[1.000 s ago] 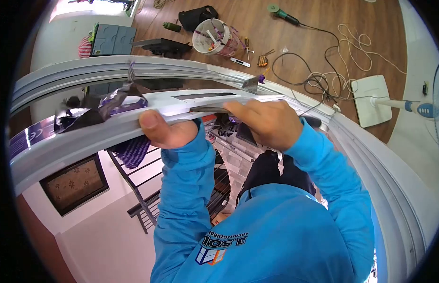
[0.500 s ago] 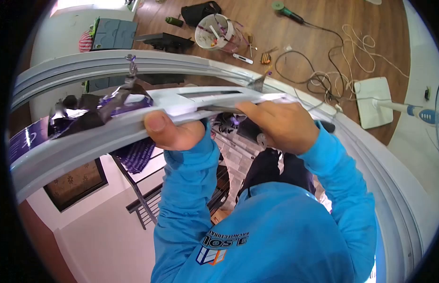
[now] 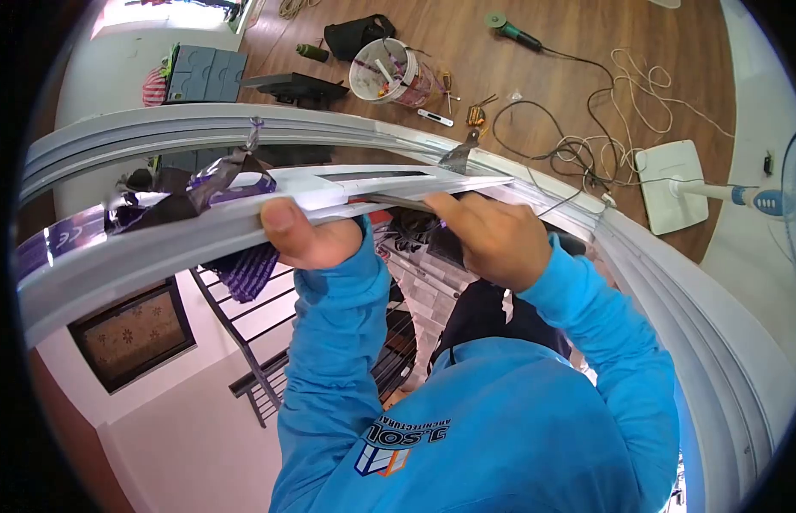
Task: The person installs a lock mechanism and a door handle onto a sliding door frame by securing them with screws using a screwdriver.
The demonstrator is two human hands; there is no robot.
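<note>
A long white profile [image 3: 176,232] with a dark slot crosses in front of me, partly wrapped in torn purple film [image 3: 73,244]. My left hand [image 3: 308,238] grips the profile from below, its thumb on the near face. To the right, my right hand [image 3: 496,239] is closed round a thin dark metal tool [image 3: 396,202], whose end lies against the profile's near edge. Most of that tool is hidden by the fingers. A grey metal blade [image 3: 459,156] stands near the frame behind the profile.
A white window frame [image 3: 347,122] curves beyond the profile. On the wooden floor are a bucket [image 3: 368,77], a green grinder [image 3: 515,32], tangled cables [image 3: 577,150] and a white fan base [image 3: 674,188]. Dark railings [image 3: 244,342] show below left.
My right hand has moved slightly left and down with the tool, away from the profile's right end. The left hand keeps its hold, and the view has shifted a little.
</note>
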